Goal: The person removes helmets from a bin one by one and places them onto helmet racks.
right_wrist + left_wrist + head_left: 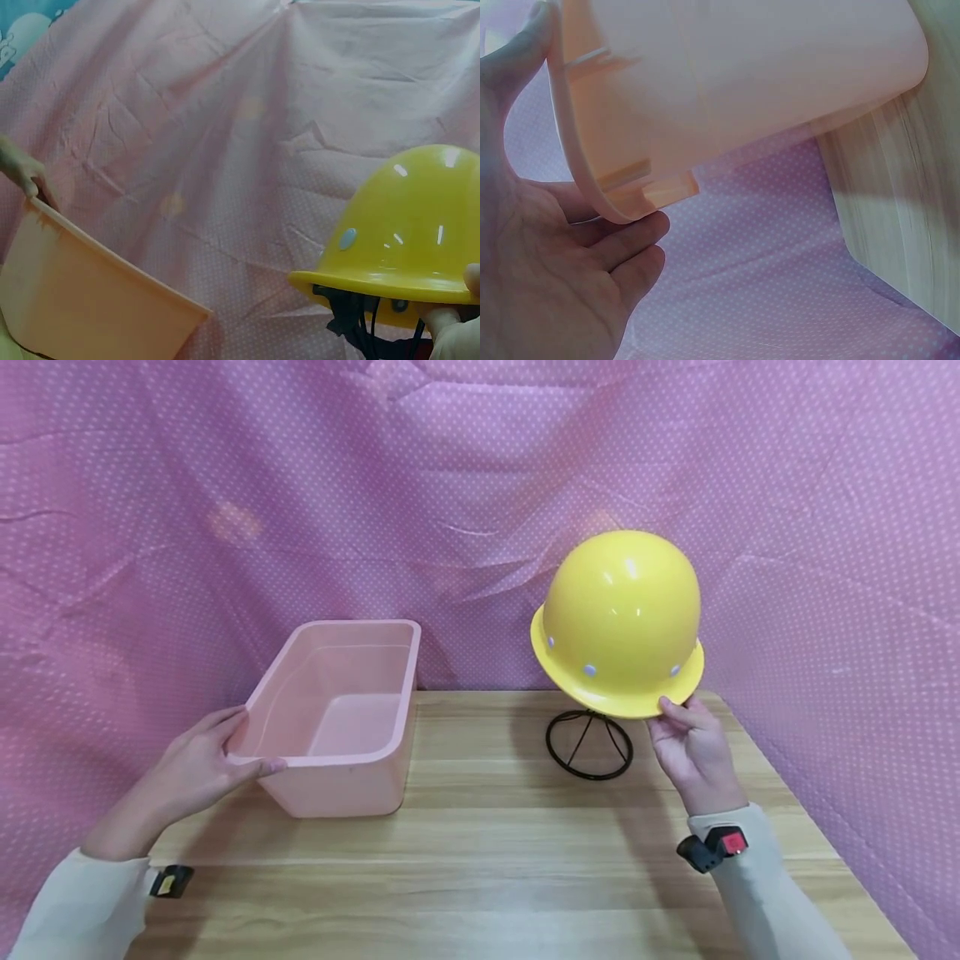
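Observation:
A yellow hard hat [626, 618] with pale round studs is tilted over a black wire stand [590, 774] on the right of the table. My right hand [697, 752] pinches the near right part of its brim, thumb on top and fingers beneath. Dark straps [346, 311] hang under the shell in the right wrist view. Whether the hat touches the stand's hidden top, I cannot tell. On the left is a pink plastic bin [337, 789], its inside bare. My left hand [195, 768] grips its near left corner; in the left wrist view, fingers [634, 240] curl under the rim.
The wooden table [480, 868] carries both the bin and the stand, with a wide gap between them. Behind and at both sides hangs a pink dotted cloth [480, 527], close to the table's back and right edges.

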Tool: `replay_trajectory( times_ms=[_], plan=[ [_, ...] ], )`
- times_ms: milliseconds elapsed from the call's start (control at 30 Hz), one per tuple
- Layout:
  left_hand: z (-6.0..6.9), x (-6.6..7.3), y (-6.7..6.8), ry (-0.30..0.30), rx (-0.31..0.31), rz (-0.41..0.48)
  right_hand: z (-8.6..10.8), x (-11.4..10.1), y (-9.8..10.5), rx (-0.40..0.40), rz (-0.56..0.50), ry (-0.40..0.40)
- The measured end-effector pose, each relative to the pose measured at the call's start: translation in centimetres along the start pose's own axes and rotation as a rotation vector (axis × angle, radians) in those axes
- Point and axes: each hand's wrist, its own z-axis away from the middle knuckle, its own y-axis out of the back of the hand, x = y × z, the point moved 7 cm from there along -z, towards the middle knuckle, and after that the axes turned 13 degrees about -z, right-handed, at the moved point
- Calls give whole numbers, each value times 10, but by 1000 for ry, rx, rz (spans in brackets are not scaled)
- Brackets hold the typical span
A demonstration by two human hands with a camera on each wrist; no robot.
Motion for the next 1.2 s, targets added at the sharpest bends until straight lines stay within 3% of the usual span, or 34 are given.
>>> replay_trajectory(
  times_ms=[233,433,867,1200],
  plan=[
    [-2,1,2,-15,12,3,3,0,-1,-31,90,8],
    [-1,1,0,4,-21,1,4,1,-2,-57,195,36],
    [-1,0,1,-3,22,5,5,0,-3,-38,142,-3],
    [-2,-1,-1,-21,-4,14,5,3,-7,-122,158,2]
  ],
)
